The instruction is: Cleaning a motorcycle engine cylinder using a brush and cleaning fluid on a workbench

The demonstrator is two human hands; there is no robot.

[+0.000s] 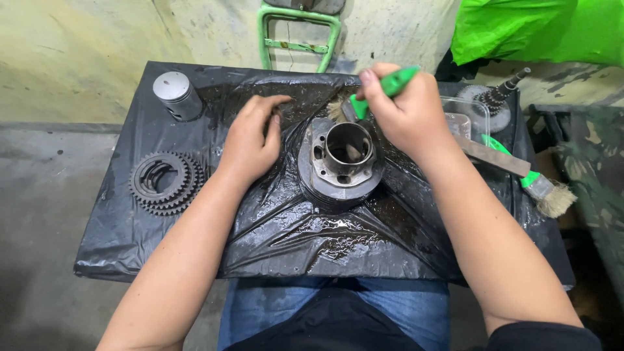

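Plastic sheet (195,240), black and wet, covers the counter. One finned engine cylinder (340,162) stands at its centre. The right hand (406,110) has its fingers closed around a green-handled brush (374,94), bristles touching the cylinder's far edge. The left hand (250,140) rests loosely curled on the sheet beside the cylinder, holding nothing. One piston (177,95), two stacked gears (166,183), a second brush (543,188), one clear tub (469,117).
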